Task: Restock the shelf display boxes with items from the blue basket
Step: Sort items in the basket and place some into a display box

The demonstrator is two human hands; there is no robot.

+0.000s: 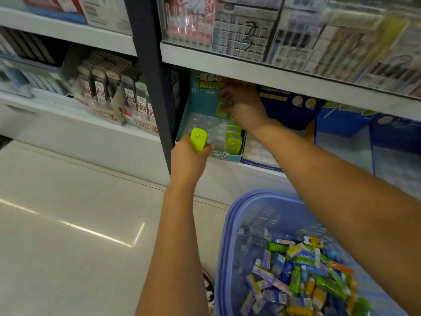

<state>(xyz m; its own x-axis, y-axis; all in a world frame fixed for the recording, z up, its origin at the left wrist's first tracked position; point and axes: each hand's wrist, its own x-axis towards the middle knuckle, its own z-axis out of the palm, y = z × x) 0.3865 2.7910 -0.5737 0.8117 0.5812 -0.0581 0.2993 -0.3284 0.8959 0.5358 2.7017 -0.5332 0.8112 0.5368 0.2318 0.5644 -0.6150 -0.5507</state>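
Observation:
A teal display box (183,124) stands on the low shelf, with a clear plastic tray (205,128) inside and a row of lime-green items (233,141) along its right side. My left hand (188,159) grips one lime-green item (198,139) at the box's front edge. My right hand (241,102) reaches deep into the box under the shelf above and pinches another lime-green item (220,109) at the back of the row. The blue basket (230,224) sits on the floor at the lower right, holding several small coloured packets (303,270).
A dark upright post (150,71) borders the box on the left. The white shelf board (273,76) hangs just over my right hand. Blue display boxes (341,124) stand to the right, one with white pieces (257,151). Pale floor tiles (68,213) spread out to the left.

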